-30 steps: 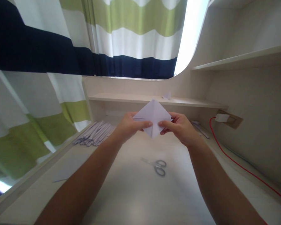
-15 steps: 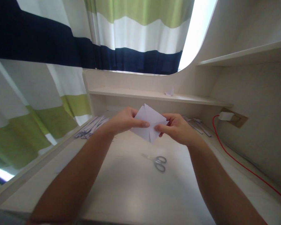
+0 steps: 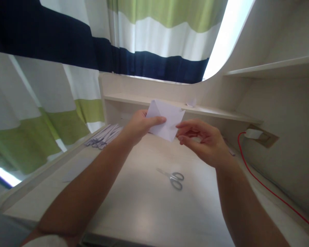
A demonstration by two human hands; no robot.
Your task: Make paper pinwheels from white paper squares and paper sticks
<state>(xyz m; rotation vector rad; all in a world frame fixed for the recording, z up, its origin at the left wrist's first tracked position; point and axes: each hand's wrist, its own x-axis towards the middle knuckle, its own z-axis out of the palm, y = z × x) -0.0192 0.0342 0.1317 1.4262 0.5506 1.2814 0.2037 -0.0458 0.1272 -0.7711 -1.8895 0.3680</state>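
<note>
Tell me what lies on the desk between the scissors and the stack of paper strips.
Head view: only bare desk lies between the scissors and the paper strips; the left hand crosses above it, holding folded paper.

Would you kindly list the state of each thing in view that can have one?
Paper: folded, held above the desk.
Left hand: pinching the paper.
Right hand: open, fingertips at the paper's edge.
Scissors: closed, flat on the desk.
Strips: piled at the desk's left.
Red cable: plugged into the socket.
</note>
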